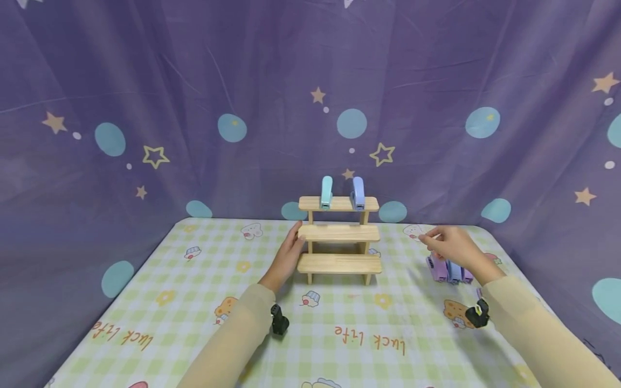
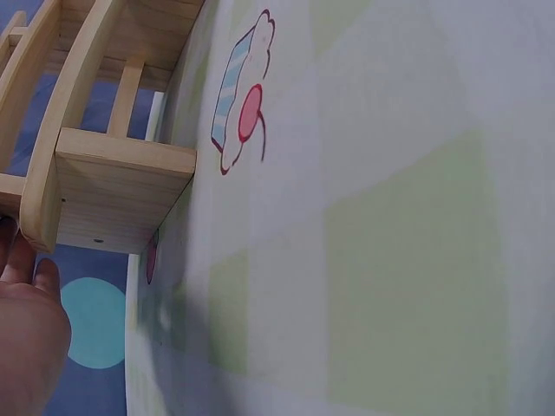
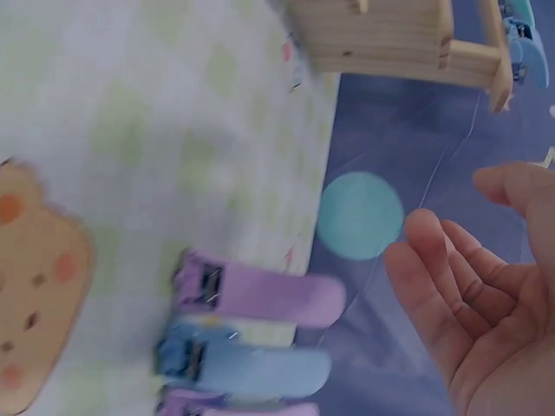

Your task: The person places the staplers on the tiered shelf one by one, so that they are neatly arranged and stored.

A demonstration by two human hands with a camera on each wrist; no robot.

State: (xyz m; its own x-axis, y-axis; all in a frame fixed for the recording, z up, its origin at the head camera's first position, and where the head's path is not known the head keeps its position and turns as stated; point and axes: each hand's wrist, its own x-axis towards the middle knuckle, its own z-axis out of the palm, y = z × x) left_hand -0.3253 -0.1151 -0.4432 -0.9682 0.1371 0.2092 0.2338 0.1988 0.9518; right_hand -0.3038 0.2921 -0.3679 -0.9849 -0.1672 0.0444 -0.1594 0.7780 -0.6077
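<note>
A three-tier wooden display rack [image 1: 339, 233] stands on the table. On its top tier are a teal [image 1: 326, 192] and a blue [image 1: 358, 193] small lever tool, like staplers or hole punches. My left hand [image 1: 287, 257] holds the left end of the middle tier; in the left wrist view its fingers [image 2: 19, 260] reach behind the edge. Out to the right, my right hand [image 1: 451, 245] hovers with nothing in it, thumb and fingers apart. Below it sit more such tools: a purple [image 3: 269, 290], a blue [image 3: 260, 368] and another purple one [image 3: 260, 410].
A checked tablecloth [image 1: 194, 302] with printed cakes and flowers covers the table. Behind it hangs a purple curtain [image 1: 271, 64] with stars and dots. Each sleeve bears a black wrist camera, one at the left [image 1: 278, 320], one at the right [image 1: 478, 313].
</note>
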